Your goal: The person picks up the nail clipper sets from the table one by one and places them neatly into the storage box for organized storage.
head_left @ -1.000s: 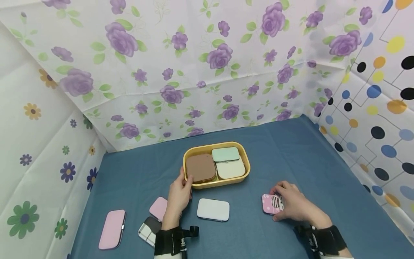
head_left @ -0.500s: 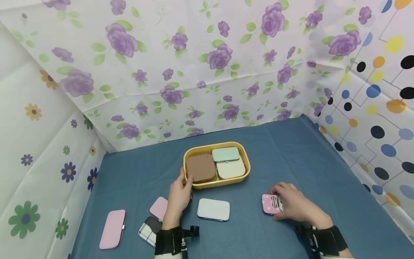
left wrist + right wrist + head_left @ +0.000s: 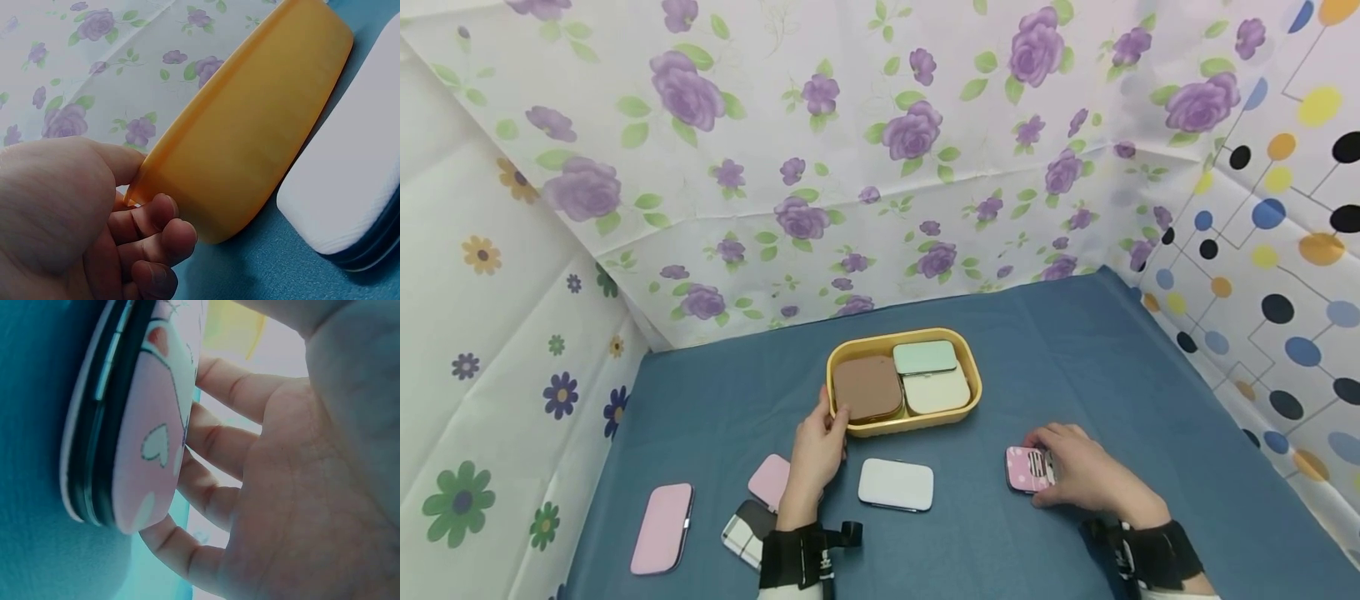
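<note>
In the head view my left hand (image 3: 817, 446) holds the left end of a yellow oblong box (image 3: 913, 425), thumb over its rim and fingers outside. The left wrist view shows the thumb and fingers at that rim. Inside the box lie a brown square case (image 3: 867, 387), a mint case (image 3: 925, 357) and a cream case (image 3: 936, 392). On the right, my right hand (image 3: 1078, 467) grips a small pink patterned hinged case (image 3: 1026, 469) lying on the cloth. In the right wrist view the fingers lie along the side of this pink case (image 3: 150, 444); the thumb's contact is hidden there.
A white case (image 3: 896, 484) lies in front of the box. Left of it are a small pink case (image 3: 768, 481), a black-and-white checked case (image 3: 747, 533) partly under my left forearm, and a long pink case (image 3: 661, 529). Patterned sheets (image 3: 865, 167) wall the blue cloth (image 3: 1000, 550).
Both hands keep their places on the box and the pink patterned case. The whole head view has shifted very slightly; nothing else visibly differs.
</note>
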`<state>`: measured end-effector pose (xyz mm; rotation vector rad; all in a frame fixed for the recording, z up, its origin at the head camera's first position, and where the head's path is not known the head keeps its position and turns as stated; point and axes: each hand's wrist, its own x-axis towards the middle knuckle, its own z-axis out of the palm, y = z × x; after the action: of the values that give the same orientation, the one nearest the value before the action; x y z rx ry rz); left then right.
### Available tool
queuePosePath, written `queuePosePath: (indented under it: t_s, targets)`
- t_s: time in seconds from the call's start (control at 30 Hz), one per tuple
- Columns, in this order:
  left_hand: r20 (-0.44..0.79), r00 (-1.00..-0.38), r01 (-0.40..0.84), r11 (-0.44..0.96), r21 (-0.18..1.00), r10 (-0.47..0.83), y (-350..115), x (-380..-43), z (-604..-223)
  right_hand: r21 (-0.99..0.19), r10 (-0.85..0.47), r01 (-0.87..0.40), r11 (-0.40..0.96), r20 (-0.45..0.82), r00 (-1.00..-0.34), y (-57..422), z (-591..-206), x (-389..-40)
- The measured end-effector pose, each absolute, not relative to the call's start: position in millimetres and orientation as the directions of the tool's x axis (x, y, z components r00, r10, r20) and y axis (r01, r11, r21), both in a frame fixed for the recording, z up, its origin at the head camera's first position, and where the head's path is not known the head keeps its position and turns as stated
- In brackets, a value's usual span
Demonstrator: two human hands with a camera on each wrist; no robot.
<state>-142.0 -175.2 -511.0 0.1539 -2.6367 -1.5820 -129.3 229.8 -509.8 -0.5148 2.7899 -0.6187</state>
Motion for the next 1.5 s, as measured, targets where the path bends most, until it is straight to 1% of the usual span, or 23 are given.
queuePosePath:
  t_s: [0.2, 0.63, 0.83, 1.03, 1.5]
  targets:
    - [0.024, -0.993, -0.033, 0.484, 0.874, -0.112, -175, -141, -509, -0.450, -0.382, -0.282, 0.847, -0.147, -0.913, 229, -510, -130]
    - [0.027, -0.994, -0.029, 0.486, 0.873, -0.107, -175, -142, -512, -0.467, -0.376, -0.263, 0.844, -0.164, -0.912, 231, -507, -133]
    - [0.027, -0.994, -0.027, 0.491, 0.871, -0.102, -176, -142, -512, -0.496, -0.374, -0.260, 0.828, -0.145, -0.916, 232, -504, -135]
    - [0.020, -0.995, -0.033, 0.488, 0.872, -0.103, -176, -141, -511, -0.494, -0.378, -0.269, 0.827, -0.134, -0.916, 231, -501, -136]
    - [0.017, -0.995, -0.035, 0.482, 0.875, -0.103, -177, -141, -512, -0.469, -0.445, -0.395, 0.790, 0.005, -0.896, 213, -476, -154]
